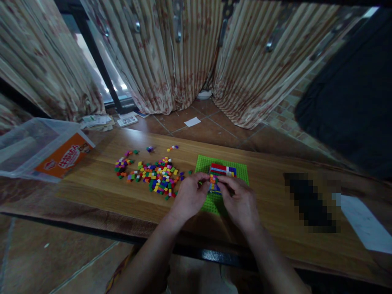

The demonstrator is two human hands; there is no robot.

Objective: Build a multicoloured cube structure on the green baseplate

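Observation:
A green studded baseplate [241, 173] lies on the wooden table, carrying a built block of coloured toy bricks [219, 168] with red, white and blue rows. My left hand [191, 195] and my right hand [241, 202] meet over the near left part of this block. Thumbs and forefingers of both hands are closed round small toy bricks [213, 179], orange among them. Whether these bricks touch the block below is hard to see. My fingers cover part of the block. Left of the plate spreads a pile of loose toy bricks [159, 175] in many colours.
A clear plastic box [27, 143] with an orange label stands at the table's left end. Toward the right lie a dark pixelated shape [310, 204] and a white sheet [367, 222]. Curtains [183, 61] hang beyond the table, and papers [127, 119] lie behind it.

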